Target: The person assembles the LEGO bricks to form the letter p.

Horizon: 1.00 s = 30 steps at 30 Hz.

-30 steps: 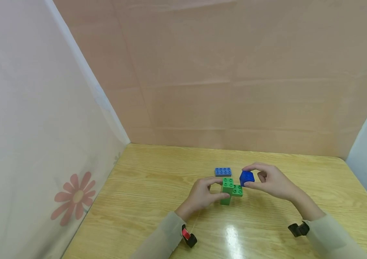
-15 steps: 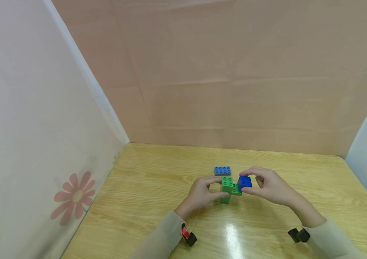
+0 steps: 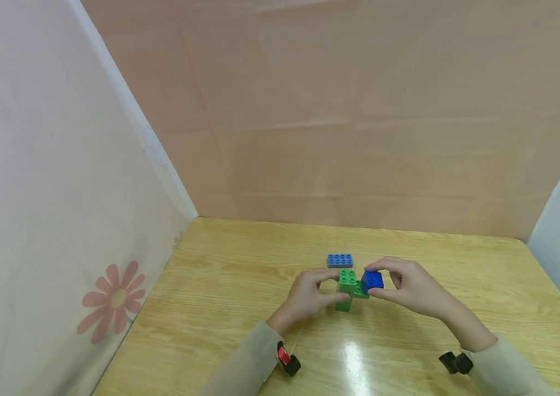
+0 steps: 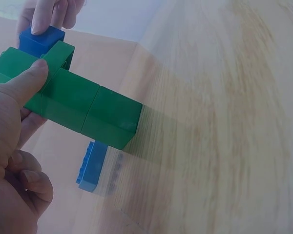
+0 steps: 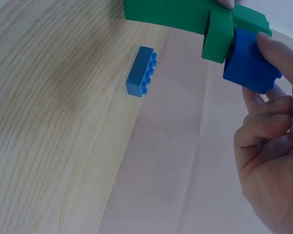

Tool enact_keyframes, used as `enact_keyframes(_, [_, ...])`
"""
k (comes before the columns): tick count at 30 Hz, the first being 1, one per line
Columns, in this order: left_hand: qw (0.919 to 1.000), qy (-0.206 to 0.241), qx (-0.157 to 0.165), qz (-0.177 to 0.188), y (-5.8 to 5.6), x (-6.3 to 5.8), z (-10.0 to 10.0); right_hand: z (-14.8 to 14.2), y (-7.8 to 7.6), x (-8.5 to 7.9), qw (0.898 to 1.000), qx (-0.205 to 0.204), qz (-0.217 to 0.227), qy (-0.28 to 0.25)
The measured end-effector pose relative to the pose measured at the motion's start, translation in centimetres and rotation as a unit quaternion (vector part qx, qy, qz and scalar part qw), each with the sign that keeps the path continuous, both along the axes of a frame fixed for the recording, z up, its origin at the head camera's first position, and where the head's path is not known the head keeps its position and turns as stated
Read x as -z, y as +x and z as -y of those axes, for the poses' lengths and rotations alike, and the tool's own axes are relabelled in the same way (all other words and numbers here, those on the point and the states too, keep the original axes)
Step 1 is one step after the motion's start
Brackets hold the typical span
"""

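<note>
My left hand [image 3: 306,298] holds a green toy-brick tower [image 3: 346,289] upright between thumb and fingers. A flat green brick [image 5: 218,36] juts out sideways from the tower's upper part. Between thumb and fingers of my right hand [image 3: 410,287] is a dark blue brick [image 3: 372,280], studs up. In the right wrist view, this blue brick [image 5: 251,63] sits at the outer end of the jutting green brick, with its underside against or just over the studs. Whether it is pressed fully on, I cannot tell.
A lighter blue brick [image 3: 340,261] with several studs lies on the wooden table [image 3: 240,264] behind the tower. A tan cloth wall [image 3: 349,137] closes off the back. White cloth [image 3: 62,165] with a flower print hangs at the left.
The dark blue brick in my right hand has moved left and slightly down, onto or just over the jutting green brick. My left hand and the tower stay nearly still.
</note>
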<state>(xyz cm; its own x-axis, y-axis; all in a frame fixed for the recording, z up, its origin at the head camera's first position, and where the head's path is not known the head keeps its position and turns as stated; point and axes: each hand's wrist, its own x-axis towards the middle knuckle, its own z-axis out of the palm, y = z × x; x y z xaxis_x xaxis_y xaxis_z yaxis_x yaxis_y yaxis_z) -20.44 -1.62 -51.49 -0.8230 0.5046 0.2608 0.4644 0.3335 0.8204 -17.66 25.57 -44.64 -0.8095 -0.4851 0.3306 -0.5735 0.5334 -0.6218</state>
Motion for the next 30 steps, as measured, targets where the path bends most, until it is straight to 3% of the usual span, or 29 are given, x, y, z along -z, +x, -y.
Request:
enact_keyframes(13, [1.0000, 0.003, 0.002, -0.002, -0.03, 0.00, 0.00, 0.31, -0.11, -0.12, 0.999, 0.011, -0.037, 0.038])
enact_keyframes(30, [1.0000, 0.008, -0.004, 0.002, 0.04, -0.11, 0.15, 0.62, 0.01, -0.10, 0.998, 0.016, -0.045, 0.045])
